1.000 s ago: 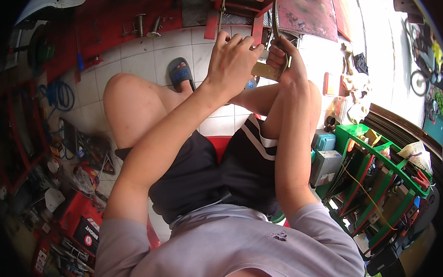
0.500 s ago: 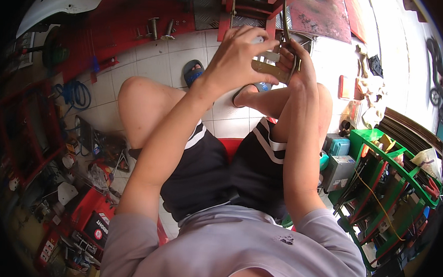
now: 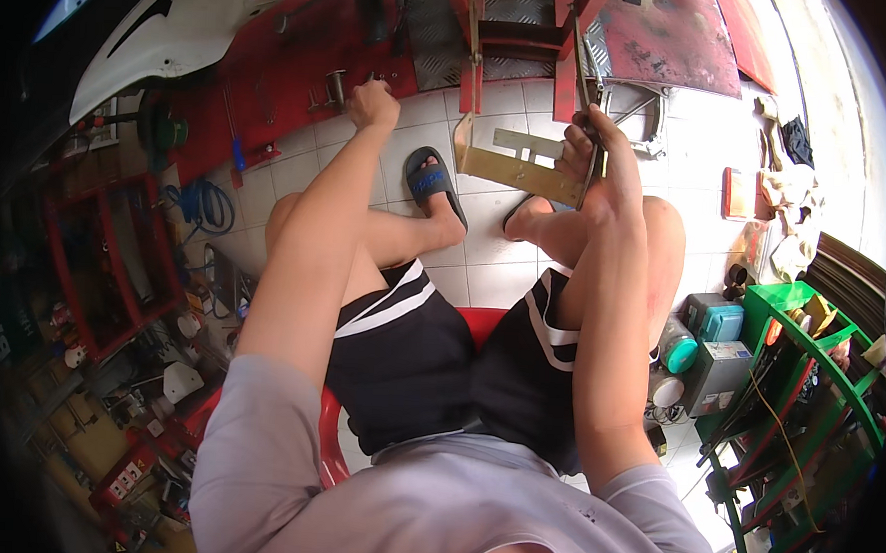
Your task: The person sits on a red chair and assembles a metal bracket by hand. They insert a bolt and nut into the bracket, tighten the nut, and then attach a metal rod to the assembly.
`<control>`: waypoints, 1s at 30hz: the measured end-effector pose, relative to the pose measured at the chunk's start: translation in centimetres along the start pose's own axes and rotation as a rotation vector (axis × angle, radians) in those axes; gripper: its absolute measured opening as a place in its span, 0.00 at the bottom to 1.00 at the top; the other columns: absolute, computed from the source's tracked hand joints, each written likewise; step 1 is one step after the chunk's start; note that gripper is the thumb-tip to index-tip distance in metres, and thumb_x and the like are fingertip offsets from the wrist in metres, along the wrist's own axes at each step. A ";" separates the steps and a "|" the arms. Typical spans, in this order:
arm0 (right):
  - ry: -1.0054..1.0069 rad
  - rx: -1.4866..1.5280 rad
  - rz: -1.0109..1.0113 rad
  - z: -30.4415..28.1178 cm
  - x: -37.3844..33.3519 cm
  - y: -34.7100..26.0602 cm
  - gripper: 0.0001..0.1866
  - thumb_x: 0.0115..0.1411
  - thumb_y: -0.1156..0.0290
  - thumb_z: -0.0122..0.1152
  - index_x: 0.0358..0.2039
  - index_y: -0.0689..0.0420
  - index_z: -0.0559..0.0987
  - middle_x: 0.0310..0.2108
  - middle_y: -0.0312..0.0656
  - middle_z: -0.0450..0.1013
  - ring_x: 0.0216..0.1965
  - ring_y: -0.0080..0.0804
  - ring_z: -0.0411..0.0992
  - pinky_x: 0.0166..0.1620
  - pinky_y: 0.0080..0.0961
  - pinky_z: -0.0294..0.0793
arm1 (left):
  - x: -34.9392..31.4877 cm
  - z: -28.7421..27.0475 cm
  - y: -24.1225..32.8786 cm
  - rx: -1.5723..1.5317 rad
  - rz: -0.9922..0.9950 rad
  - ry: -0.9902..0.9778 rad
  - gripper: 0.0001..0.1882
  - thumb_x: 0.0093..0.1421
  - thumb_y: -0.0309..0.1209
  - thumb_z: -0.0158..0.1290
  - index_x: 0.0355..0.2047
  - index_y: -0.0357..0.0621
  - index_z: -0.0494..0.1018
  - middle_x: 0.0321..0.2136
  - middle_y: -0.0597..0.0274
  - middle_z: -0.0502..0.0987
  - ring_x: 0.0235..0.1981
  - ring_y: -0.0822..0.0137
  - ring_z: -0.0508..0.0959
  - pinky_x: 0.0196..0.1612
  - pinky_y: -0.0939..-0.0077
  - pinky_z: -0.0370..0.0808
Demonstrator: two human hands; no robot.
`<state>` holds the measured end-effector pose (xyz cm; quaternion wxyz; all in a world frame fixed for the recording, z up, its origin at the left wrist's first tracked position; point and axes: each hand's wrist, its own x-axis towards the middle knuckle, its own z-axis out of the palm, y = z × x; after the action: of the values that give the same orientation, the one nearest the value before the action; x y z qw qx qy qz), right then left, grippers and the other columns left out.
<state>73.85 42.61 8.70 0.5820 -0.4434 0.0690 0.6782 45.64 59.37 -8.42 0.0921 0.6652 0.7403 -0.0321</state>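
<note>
Near right, a green rack [image 3: 818,342] holds jumbled items; left of it stands a teal-lidded jar [image 3: 681,355], contents unclear. Farther, the right hand [image 3: 609,167] has its fingers gripping the right end of a metal bracket [image 3: 519,170], whose long axis runs left and slightly far. Left of and beyond it, the left hand [image 3: 374,106] is just right of a metal cylinder [image 3: 335,89] at the red platform [image 3: 305,44]; whether its fingers hold anything, I cannot tell.

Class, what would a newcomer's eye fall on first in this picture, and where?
First, the brass-coloured metal bracket above centre, held in the right hand. Next, the left hand, stretched out at the edge of the red platform. Then the green rack at the right side.
</note>
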 end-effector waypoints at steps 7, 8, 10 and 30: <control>0.057 0.058 0.037 0.7 -0.6 -0.4 0.12 0.66 0.62 0.47 0.27 0.53 0.64 0.13 0.33 0.59 0.16 0.24 0.57 0.22 0.23 0.55 | 4.0 3.1 -2.4 0.416 0.359 -0.002 0.12 0.53 0.27 0.52 0.35 0.56 0.82 0.38 0.65 0.80 0.49 0.63 0.72 0.51 0.64 0.65; 0.012 0.072 0.034 0.5 -0.5 -0.4 0.12 0.66 0.62 0.46 0.28 0.53 0.64 0.13 0.33 0.59 0.16 0.24 0.57 0.22 0.23 0.55 | 4.0 3.1 -2.6 0.429 0.368 -0.008 0.12 0.53 0.27 0.52 0.34 0.55 0.82 0.38 0.65 0.80 0.49 0.63 0.72 0.51 0.63 0.65; 0.086 0.063 0.041 1.0 -1.0 -0.5 0.12 0.66 0.62 0.46 0.28 0.54 0.64 0.13 0.33 0.59 0.16 0.24 0.57 0.22 0.23 0.55 | 4.0 3.3 -2.8 0.453 0.382 -0.016 0.11 0.52 0.27 0.52 0.34 0.55 0.81 0.38 0.65 0.79 0.48 0.63 0.72 0.49 0.63 0.65; 0.078 0.068 0.037 0.8 -0.7 -0.2 0.10 0.66 0.62 0.46 0.31 0.54 0.65 0.14 0.33 0.61 0.16 0.24 0.60 0.22 0.22 0.59 | 3.3 1.3 -1.5 -0.067 0.315 0.113 0.05 0.48 0.25 0.56 0.27 0.46 0.77 0.36 0.57 0.77 0.40 0.55 0.76 0.42 0.61 0.72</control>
<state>73.57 42.62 9.72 0.5810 -0.4481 0.1229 0.6682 43.94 62.20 -10.41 0.0764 0.7703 0.6316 0.0446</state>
